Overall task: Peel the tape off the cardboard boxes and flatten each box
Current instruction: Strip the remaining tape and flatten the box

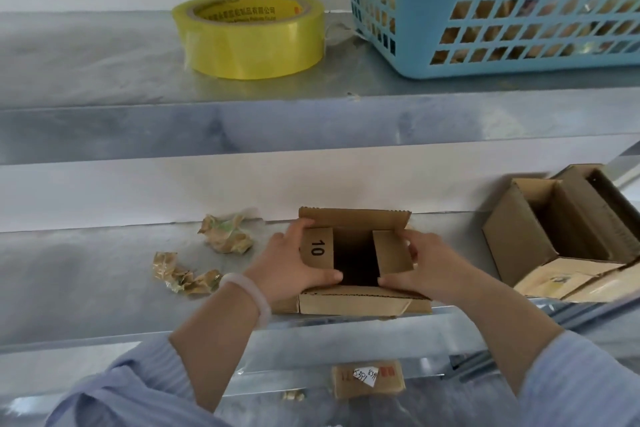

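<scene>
Beyond my blue sleeves (131, 392), I am gripping the open box (360, 302) on the lower shelf (86, 270), left hand (287, 263) and right hand (429, 263) each curled round one side; flattening appears to be the step in hand, requiring opposite corners pressed together.

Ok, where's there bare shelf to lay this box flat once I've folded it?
On the lower shelf, the widest bare stretch lies left of the crumpled tape wads. The upper shelf is bare left of the yellow tape roll. Crowded: only a narrow strip separates the held box from the open boxes at right; the blue basket fills the upper right.
</scene>
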